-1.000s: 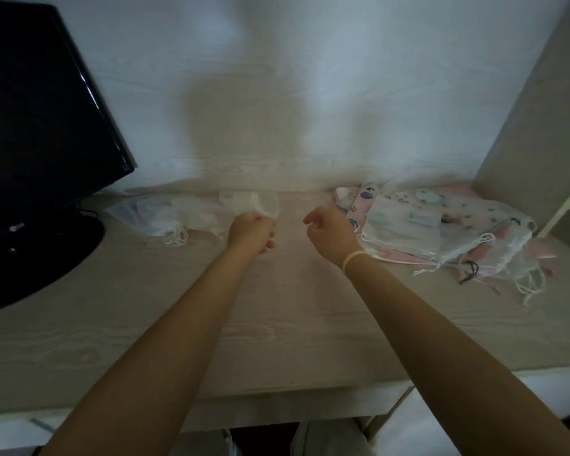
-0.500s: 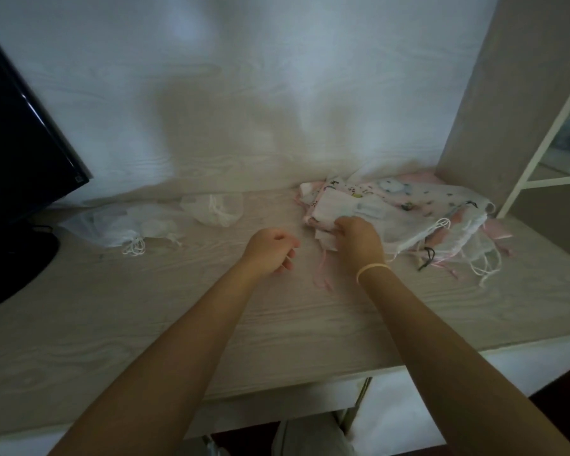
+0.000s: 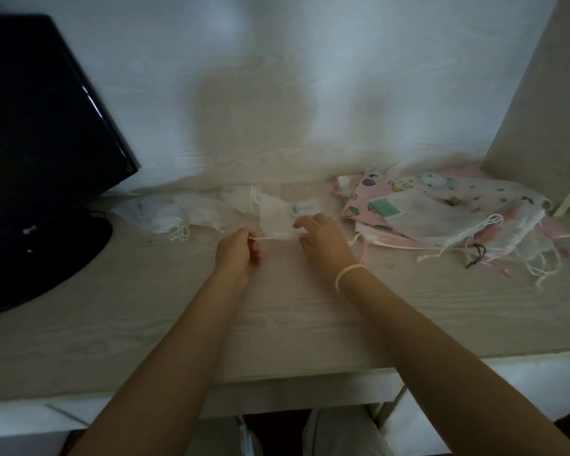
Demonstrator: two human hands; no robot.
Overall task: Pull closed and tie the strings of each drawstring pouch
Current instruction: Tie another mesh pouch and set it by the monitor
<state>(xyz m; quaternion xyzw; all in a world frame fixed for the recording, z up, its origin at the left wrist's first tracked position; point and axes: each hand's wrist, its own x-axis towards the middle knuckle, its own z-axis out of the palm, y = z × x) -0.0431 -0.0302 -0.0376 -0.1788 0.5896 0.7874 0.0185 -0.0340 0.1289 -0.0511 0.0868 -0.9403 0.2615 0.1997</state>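
One white pouch (image 3: pixel 275 213) lies on the counter (image 3: pixel 277 311) just beyond the fingers, its white string (image 3: pixel 266 237) stretched between both hands. Left hand (image 3: pixel 238 255) fingers are curled, pinching the string's end; right hand (image 3: pixel 323 240) fingers pinch the pouch's near edge. Right of those fingers sits a heap of patterned pouches (image 3: pixel 441 215); left, tied sheer pouches (image 3: pixel 175 215) and a monitor (image 3: pixel 40 126).
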